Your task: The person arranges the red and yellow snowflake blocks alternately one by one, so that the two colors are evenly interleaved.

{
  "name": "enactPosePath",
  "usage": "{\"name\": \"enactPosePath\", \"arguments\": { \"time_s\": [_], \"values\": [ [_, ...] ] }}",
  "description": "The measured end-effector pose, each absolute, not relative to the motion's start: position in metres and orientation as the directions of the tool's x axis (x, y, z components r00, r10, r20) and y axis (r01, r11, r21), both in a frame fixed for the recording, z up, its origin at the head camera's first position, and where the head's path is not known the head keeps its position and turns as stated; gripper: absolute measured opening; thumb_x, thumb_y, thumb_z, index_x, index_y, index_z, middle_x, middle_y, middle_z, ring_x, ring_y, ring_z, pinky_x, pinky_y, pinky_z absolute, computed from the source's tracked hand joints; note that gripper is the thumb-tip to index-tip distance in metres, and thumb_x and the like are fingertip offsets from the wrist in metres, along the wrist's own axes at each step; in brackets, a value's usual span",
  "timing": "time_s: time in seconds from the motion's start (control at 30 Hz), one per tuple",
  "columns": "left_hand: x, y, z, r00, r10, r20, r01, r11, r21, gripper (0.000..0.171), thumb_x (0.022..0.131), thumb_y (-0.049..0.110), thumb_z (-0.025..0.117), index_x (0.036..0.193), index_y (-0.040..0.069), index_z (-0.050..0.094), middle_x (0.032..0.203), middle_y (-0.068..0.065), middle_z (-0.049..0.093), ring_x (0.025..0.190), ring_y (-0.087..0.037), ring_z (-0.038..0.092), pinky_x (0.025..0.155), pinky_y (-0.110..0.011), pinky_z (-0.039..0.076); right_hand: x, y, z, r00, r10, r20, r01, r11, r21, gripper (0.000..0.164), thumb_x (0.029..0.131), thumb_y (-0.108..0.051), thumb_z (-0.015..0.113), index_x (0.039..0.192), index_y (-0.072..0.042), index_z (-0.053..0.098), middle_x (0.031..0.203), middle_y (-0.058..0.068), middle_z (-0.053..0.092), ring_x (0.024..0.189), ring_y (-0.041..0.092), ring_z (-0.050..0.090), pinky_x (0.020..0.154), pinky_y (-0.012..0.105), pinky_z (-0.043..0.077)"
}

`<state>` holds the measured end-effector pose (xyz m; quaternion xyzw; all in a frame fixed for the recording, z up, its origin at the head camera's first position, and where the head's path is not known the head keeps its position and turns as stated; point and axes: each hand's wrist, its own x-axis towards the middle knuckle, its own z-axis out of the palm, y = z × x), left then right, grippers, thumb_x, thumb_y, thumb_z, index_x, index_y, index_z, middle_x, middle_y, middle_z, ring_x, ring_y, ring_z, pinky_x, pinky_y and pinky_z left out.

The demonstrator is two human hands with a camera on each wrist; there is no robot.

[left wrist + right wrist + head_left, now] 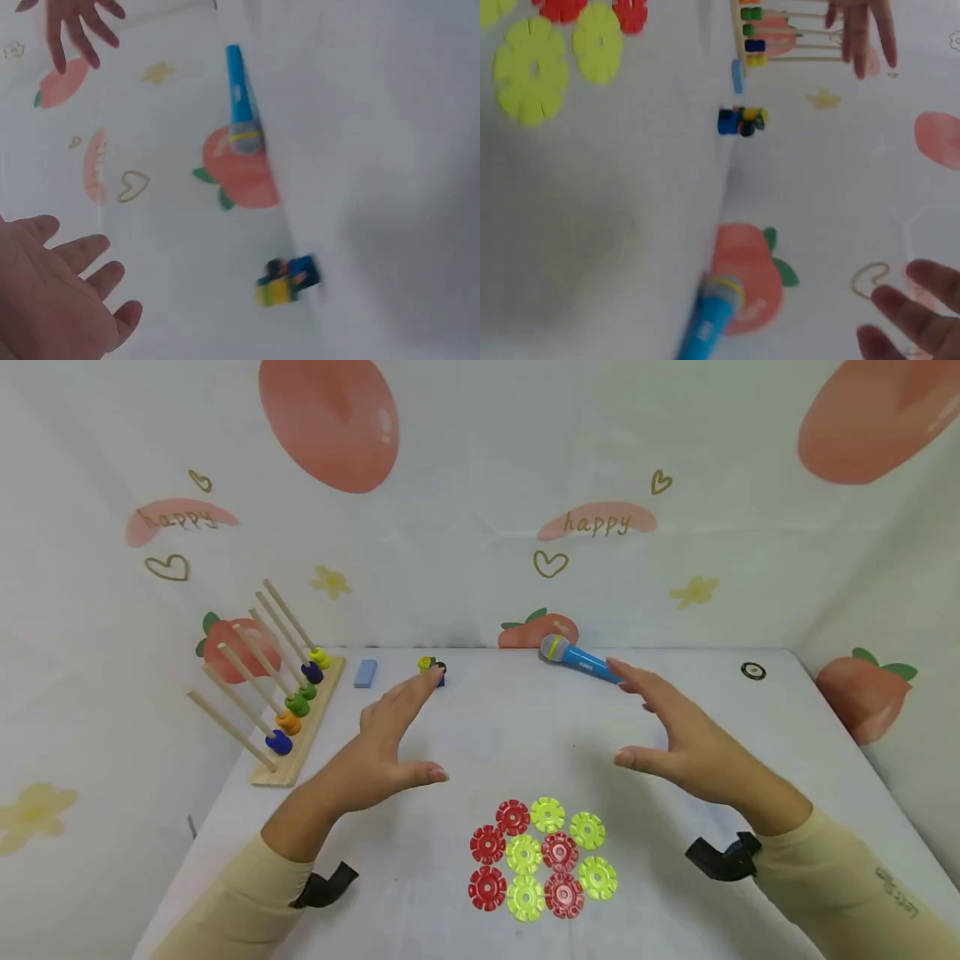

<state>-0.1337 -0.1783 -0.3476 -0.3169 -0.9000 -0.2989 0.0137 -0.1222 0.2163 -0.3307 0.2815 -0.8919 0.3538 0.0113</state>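
Both hands hover over the white table, palms facing each other and fingers extended. My left hand (pixel 382 752) holds nothing; beyond its fingertips are small yellow and blue figures (pixel 289 281). The right hand (pixel 693 743) is empty too, its fingertips overlapping the handle of a blue microphone (pixel 588 662) in the head view. Between and below the hands lie several notched plastic discs: red discs (pixel 487 888) and yellow-green discs (pixel 525 898), flat and close together near the front. In the right wrist view a yellow-green disc (pixel 531 71) shows at the upper left.
A wooden peg rack (pixel 300 752) with coloured beads stands at the left edge. Beside it lies a light blue block (pixel 365 673). A black-and-white round chip (pixel 753 671) is at the back right. A printed white cloth (pixel 465 527) hangs behind the table.
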Motion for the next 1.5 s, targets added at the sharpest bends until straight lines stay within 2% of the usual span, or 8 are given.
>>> {"name": "enactPosePath", "arguments": {
  "time_s": [0.23,0.4,0.57,0.77,1.0,1.23,1.37,1.5],
  "values": [
    [-0.126,-0.157,-0.412,-0.831,0.548,0.097,0.401,0.468,0.788,0.086,0.085,0.045,0.070,0.152,0.039,0.016,0.146,0.006,0.041,0.132,-0.015,0.036,0.101,-0.055,0.031,-0.117,0.194,-0.390,-0.831,-0.530,0.170,-0.426,0.408,-0.808,0.086,0.081,-0.031,0.078,0.150,-0.033,0.025,0.142,-0.006,0.043,0.122,0.026,0.048,0.089,0.050,0.045],
    [-0.121,-0.134,-0.453,-0.832,0.555,0.009,0.309,0.449,0.838,0.072,0.084,0.045,0.071,0.146,0.032,0.036,0.127,0.010,0.057,0.117,-0.010,0.048,0.096,-0.048,0.038,-0.114,0.174,-0.433,-0.818,-0.573,0.048,-0.290,0.340,-0.895,0.078,0.084,-0.027,0.076,0.148,-0.031,0.032,0.135,0.002,0.050,0.115,0.028,0.052,0.088,0.050,0.045],
    [-0.117,-0.113,-0.476,-0.811,0.585,0.031,0.432,0.562,0.705,0.057,0.078,0.058,0.070,0.128,0.034,0.057,0.114,0.022,0.051,0.108,-0.003,0.041,0.091,-0.042,0.031,-0.112,0.165,-0.460,-0.801,-0.598,-0.025,-0.304,0.442,-0.844,0.062,0.083,-0.036,0.075,0.138,-0.021,0.050,0.125,-0.006,0.052,0.110,0.015,0.050,0.091,0.041,0.044],
    [-0.115,-0.101,-0.476,-0.819,0.569,0.077,0.491,0.624,0.608,0.037,0.077,0.052,0.076,0.108,0.036,0.064,0.104,0.022,0.045,0.097,-0.004,0.038,0.080,-0.037,0.026,-0.108,0.159,-0.468,-0.808,-0.590,0.005,-0.398,0.538,-0.743,0.038,0.084,-0.034,0.075,0.119,-0.025,0.064,0.112,-0.012,0.047,0.107,0.008,0.042,0.091,0.038,0.043],
    [-0.112,-0.103,-0.475,-0.859,0.510,0.044,0.397,0.609,0.686,0.033,0.079,0.043,0.078,0.103,0.031,0.059,0.090,0.018,0.056,0.085,-0.005,0.048,0.075,-0.035,0.028,-0.106,0.152,-0.470,-0.828,-0.560,-0.010,-0.372,0.564,-0.738,0.028,0.084,-0.028,0.076,0.108,-0.026,0.060,0.107,-0.014,0.049,0.104,0.007,0.044,0.091,0.038,0.043],
    [-0.117,-0.109,-0.479,-0.908,0.415,0.055,0.242,0.413,0.878,0.015,0.089,0.031,0.069,0.100,0.028,0.059,0.084,0.009,0.063,0.074,-0.013,0.058,0.059,-0.028,0.050,-0.107,0.154,-0.467,-0.869,-0.491,-0.055,-0.254,0.540,-0.802,0.022,0.089,-0.027,0.070,0.109,-0.028,0.062,0.099,-0.015,0.060,0.083,0.009,0.055,0.074,0.030,0.049],
    [-0.125,-0.113,-0.474,-0.932,0.358,0.066,0.212,0.389,0.897,0.015,0.092,0.024,0.066,0.105,0.028,0.060,0.091,0.007,0.062,0.080,-0.014,0.058,0.067,-0.029,0.051,-0.111,0.159,-0.460,-0.886,-0.457,-0.084,-0.199,0.537,-0.820,0.019,0.091,-0.029,0.067,0.110,-0.028,0.065,0.089,-0.011,0.062,0.071,0.015,0.054,0.061,0.027,0.047],
    [-0.140,-0.117,-0.470,-0.938,0.339,0.078,0.224,0.416,0.881,0.020,0.093,0.017,0.064,0.107,0.029,0.063,0.096,0.009,0.063,0.084,-0.013,0.058,0.071,-0.031,0.051,-0.124,0.165,-0.456,-0.889,-0.447,-0.105,-0.161,0.518,-0.840,0.021,0.093,-0.026,0.065,0.114,-0.025,0.065,0.092,-0.006,0.062,0.073,0.019,0.056,0.062,0.029,0.049]
  ]
}}
